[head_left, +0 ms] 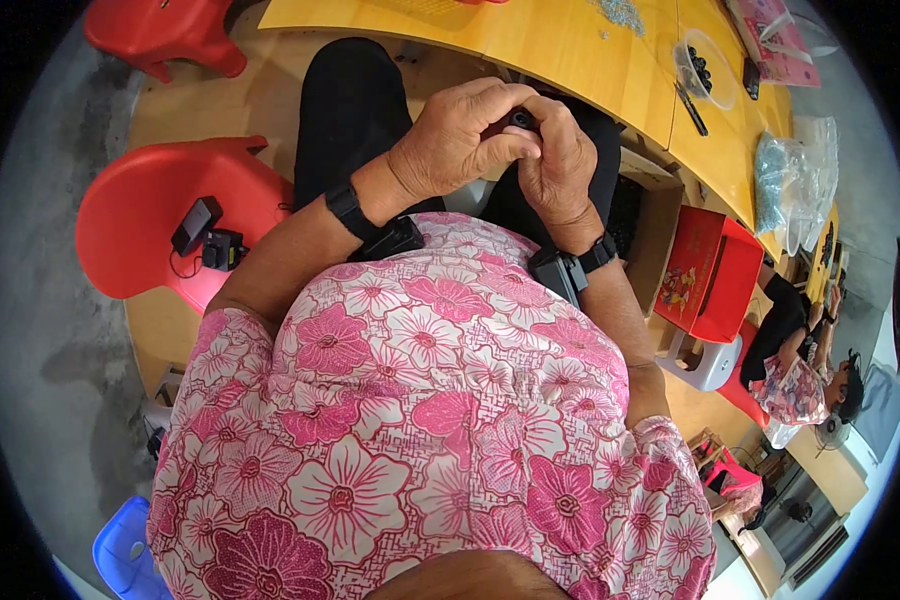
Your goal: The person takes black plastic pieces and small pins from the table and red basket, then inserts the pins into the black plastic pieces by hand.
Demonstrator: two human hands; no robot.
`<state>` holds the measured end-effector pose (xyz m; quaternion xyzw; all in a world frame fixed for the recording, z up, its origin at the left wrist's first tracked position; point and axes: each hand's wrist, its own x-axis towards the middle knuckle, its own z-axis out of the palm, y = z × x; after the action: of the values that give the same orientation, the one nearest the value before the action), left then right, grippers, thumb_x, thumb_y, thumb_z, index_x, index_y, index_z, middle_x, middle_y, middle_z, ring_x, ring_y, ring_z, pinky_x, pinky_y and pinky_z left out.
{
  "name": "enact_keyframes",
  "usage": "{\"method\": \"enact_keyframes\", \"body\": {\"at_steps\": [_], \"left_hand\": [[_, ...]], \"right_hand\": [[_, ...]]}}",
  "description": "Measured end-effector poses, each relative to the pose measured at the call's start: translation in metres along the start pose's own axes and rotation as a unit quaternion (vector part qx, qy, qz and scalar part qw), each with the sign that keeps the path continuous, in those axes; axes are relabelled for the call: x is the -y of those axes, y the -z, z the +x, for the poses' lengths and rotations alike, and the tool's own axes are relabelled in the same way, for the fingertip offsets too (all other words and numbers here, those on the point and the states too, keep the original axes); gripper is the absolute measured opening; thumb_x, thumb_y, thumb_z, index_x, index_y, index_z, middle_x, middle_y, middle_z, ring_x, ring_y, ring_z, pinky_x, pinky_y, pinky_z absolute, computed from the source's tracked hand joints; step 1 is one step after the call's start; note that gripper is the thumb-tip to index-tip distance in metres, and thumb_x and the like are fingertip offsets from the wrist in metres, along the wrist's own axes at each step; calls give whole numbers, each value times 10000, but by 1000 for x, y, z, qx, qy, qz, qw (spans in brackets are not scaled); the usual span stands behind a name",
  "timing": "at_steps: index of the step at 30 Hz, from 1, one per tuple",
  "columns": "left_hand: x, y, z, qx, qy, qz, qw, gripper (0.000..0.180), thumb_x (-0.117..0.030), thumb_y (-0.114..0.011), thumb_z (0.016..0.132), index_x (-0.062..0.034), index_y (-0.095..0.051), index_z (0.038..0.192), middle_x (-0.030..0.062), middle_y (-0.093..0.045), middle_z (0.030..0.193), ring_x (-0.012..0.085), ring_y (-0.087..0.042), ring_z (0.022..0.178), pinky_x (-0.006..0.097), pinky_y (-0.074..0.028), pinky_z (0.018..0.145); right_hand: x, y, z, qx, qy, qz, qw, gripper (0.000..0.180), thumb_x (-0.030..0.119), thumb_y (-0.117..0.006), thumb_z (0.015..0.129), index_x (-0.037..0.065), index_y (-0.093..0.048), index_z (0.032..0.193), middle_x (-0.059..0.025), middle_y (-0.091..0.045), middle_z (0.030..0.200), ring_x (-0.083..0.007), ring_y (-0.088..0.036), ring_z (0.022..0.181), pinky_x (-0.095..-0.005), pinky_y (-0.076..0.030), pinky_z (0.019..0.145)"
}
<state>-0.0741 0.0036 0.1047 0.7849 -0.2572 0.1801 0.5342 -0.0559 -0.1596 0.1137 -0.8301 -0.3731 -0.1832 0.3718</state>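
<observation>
Above my lap, close to the table's edge, both hands meet around a small black round part [521, 119] with a dark hole in its end. My left hand [458, 138] is closed, its thumb and forefinger pinching the part from the left. From the right, my right hand [558, 155] curls its fingers round the same part. Most of the part is hidden by the fingers, so its full shape and exact kind cannot be made out.
The yellow table [560, 55] carries a clear tub [705, 65] of black pieces, a black pen [691, 110] and plastic bags [795, 180]. At right stand a cardboard box [655, 235] of dark pieces and a red box [705, 270]. A red chair [130, 225] holds black devices. Another person [795, 370] sits far right.
</observation>
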Motion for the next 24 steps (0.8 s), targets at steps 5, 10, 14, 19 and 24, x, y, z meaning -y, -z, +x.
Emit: {"method": "enact_keyframes", "body": {"at_steps": [5, 10, 14, 19, 24], "left_hand": [[-11, -1, 1, -38, 48, -111, 992, 399, -306, -659, 866, -4, -593, 1117, 70, -624, 925, 144, -593, 787, 260, -491, 688], [-12, 13, -4, -18, 245, -230, 942, 235, -152, -631, 878, 22, -649, 1036, 25, -640, 817, 59, -568, 692, 194, -482, 631], [-12, 14, -5, -9, 291, -278, 915, 213, -153, -634, 876, 18, -666, 998, 17, -631, 778, 54, -548, 640, 187, -463, 576], [-9, 13, -6, 4, 296, -301, 907, 198, -188, -615, 902, -10, -652, 980, -23, -588, 759, 33, -498, 626, 175, -417, 556], [-4, 14, -4, 19, 329, -344, 879, 170, -176, -650, 881, -19, -652, 945, -26, -582, 751, 40, -469, 610, 183, -392, 546]], "right_hand": [[-4, -1, 5, -40, 35, -21, 998, 304, 111, -676, 811, 51, -522, 1066, -108, -592, 857, -280, -612, 720, -318, -501, 613], [3, 5, 9, -23, 24, -36, 999, 352, 115, -712, 783, 54, -534, 1080, -96, -594, 832, -238, -608, 688, -298, -503, 590], [-1, 0, 5, -22, 14, -18, 1000, 364, 119, -720, 776, 56, -558, 1096, -89, -592, 817, -218, -604, 664, -288, -502, 578], [-3, 0, 5, -17, 23, -7, 1000, 364, 105, -713, 778, 54, -561, 1105, -92, -587, 819, -224, -607, 676, -292, -506, 584], [-7, 0, 4, 5, 57, -3, 998, 395, 79, -705, 764, 54, -539, 1122, -92, -581, 864, -244, -611, 714, -304, -513, 594]]}}
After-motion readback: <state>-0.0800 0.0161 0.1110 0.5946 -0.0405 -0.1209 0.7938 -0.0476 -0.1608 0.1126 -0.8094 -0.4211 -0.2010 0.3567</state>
